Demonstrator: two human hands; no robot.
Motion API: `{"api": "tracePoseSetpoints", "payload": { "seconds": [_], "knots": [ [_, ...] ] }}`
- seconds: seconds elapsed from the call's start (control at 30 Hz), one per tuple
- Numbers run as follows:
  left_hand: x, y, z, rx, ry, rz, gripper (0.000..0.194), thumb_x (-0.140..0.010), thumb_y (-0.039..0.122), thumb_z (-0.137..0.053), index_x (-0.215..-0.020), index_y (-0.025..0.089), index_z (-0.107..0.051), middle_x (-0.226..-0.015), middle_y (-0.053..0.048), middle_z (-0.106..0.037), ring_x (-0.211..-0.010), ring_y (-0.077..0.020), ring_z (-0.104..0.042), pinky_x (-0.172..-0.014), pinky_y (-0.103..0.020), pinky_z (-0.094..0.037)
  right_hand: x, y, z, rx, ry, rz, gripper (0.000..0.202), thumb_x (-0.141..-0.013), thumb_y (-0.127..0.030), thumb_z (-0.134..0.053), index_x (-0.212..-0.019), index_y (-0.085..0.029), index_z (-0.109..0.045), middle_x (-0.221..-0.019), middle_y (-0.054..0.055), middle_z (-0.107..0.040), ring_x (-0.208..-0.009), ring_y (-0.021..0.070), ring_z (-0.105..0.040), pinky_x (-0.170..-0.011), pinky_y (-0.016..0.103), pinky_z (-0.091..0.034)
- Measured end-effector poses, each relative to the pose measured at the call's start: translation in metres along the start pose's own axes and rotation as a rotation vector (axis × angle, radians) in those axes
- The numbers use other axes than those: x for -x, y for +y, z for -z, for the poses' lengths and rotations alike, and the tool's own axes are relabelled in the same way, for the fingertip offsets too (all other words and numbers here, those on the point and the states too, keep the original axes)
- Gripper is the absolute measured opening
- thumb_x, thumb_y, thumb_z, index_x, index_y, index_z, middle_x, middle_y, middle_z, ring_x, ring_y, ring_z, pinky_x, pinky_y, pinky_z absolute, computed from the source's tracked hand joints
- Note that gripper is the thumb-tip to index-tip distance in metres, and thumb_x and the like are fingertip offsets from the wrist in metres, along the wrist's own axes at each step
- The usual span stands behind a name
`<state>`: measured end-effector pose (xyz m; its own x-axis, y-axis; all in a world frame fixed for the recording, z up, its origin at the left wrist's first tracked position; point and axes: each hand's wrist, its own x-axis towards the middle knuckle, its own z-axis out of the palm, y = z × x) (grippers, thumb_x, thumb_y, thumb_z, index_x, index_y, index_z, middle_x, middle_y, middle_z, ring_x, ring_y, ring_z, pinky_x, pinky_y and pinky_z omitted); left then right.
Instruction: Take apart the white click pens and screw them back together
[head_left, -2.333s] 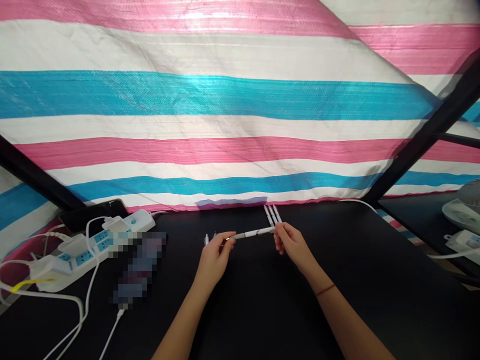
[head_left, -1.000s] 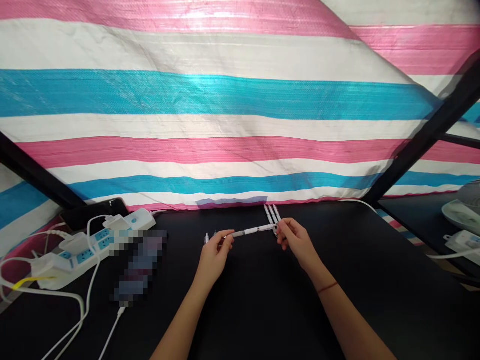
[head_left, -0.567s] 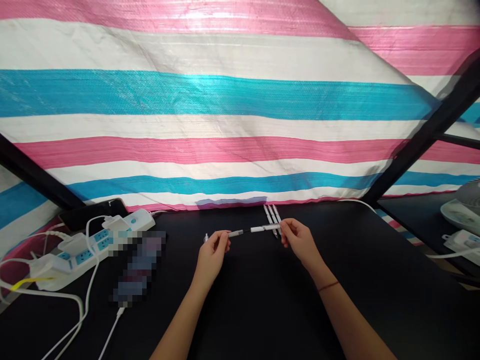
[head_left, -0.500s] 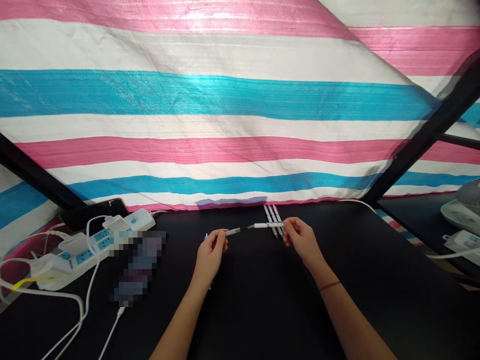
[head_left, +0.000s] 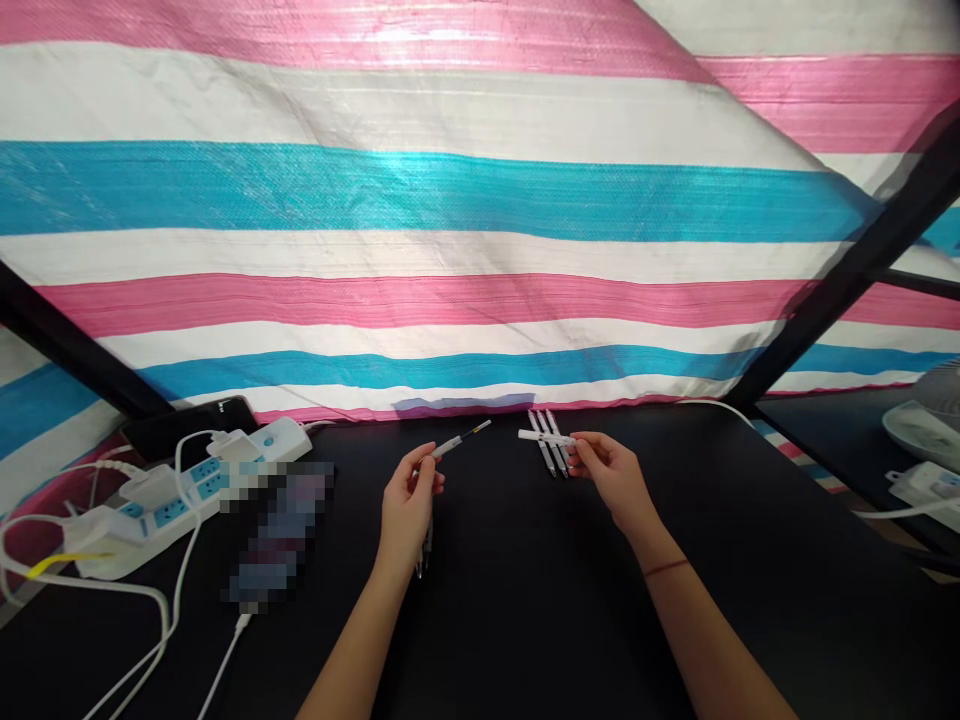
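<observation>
My left hand (head_left: 407, 505) pinches the pale front part of a pen. Out of that part sticks a dark ink refill (head_left: 472, 431) with a yellowish mark and light end, tilted up to the right. Between the thumb and fingers of my right hand (head_left: 611, 478) is a white pen barrel (head_left: 534, 436), its open-looking end facing left. A gap separates refill and barrel. Behind the barrel, three white pens (head_left: 553, 462) lie side by side on the black table. Partly hidden by my left wrist, more slim pen-like pieces (head_left: 424, 562) rest on the table.
At left stands a white power strip (head_left: 169, 512) with plugs and loose white cables. A phone-like object (head_left: 281, 535), blurred out, lies beside it on a cable; a dark phone (head_left: 187, 428) is behind. Striped sheeting (head_left: 450, 300) closes the back, with black frame bars (head_left: 847, 265) at the sides.
The refill end and the white barrel, in line and touching or nearly so before, are now apart. My left hand moved slightly left and tilted the refill upward; the barrel's left end rose a little.
</observation>
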<state>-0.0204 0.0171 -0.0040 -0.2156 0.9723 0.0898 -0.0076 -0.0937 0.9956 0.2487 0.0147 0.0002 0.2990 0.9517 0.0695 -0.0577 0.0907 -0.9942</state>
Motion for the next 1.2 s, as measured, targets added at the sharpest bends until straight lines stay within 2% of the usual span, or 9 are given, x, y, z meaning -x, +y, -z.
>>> {"api": "tracePoseSetpoints", "payload": {
  "seconds": [0.2, 0.5, 0.63, 0.83, 1.2],
  "knots": [
    [0.0003, 0.0053, -0.0016, -0.022, 0.020, 0.012, 0.048, -0.072, 0.048, -0.066, -0.105, 0.015, -0.060, -0.091, -0.007, -0.064, -0.070, -0.0142, -0.060, -0.064, -0.027, -0.051, -0.0007, -0.0002, 0.0009, 0.007, -0.006, 0.024, 0.038, -0.072, -0.054, -0.066, -0.075, -0.016, -0.061, -0.062, 0.001, -0.058, -0.052, 0.0126, -0.055, -0.050, 0.027, -0.051],
    [0.0009, 0.0058, -0.0011, -0.022, 0.007, -0.003, 0.047, -0.072, 0.051, -0.065, -0.101, 0.014, -0.063, -0.087, -0.007, -0.065, -0.069, -0.0150, -0.059, -0.063, -0.027, -0.051, -0.0006, 0.0005, 0.0012, -0.030, 0.015, 0.005, 0.041, -0.065, -0.049, -0.074, -0.087, -0.016, -0.064, -0.071, 0.004, -0.066, -0.063, 0.0167, -0.062, -0.057, 0.031, -0.056],
    [0.0008, 0.0041, 0.0000, -0.025, 0.010, -0.008, 0.044, -0.074, 0.051, -0.064, -0.101, 0.016, -0.063, -0.084, -0.004, -0.062, -0.069, -0.0137, -0.059, -0.063, -0.026, -0.050, -0.0010, 0.0017, 0.0020, -0.036, -0.002, 0.016, 0.039, -0.066, -0.046, -0.074, -0.089, -0.016, -0.063, -0.075, 0.005, -0.067, -0.065, 0.0169, -0.063, -0.058, 0.031, -0.057],
    [0.0004, 0.0048, -0.0006, -0.030, 0.024, 0.004, 0.047, -0.073, 0.053, -0.063, -0.102, 0.015, -0.063, -0.084, -0.005, -0.063, -0.068, -0.0143, -0.059, -0.063, -0.026, -0.050, -0.0004, -0.0012, 0.0006, 0.013, 0.007, 0.047, 0.040, -0.067, -0.051, -0.072, -0.086, -0.016, -0.065, -0.070, 0.004, -0.064, -0.066, 0.0187, -0.063, -0.058, 0.034, -0.057],
    [0.0034, 0.0055, -0.0022, -0.060, -0.040, -0.012, 0.041, -0.077, 0.049, -0.060, -0.101, 0.016, -0.064, -0.085, -0.005, -0.064, -0.069, -0.0140, -0.059, -0.065, -0.026, -0.051, 0.0032, -0.0021, -0.0023, 0.012, -0.024, 0.084, 0.038, -0.072, -0.048, -0.069, -0.090, -0.015, -0.065, -0.071, 0.004, -0.065, -0.068, 0.0180, -0.062, -0.060, 0.032, -0.057]
  ]
}}
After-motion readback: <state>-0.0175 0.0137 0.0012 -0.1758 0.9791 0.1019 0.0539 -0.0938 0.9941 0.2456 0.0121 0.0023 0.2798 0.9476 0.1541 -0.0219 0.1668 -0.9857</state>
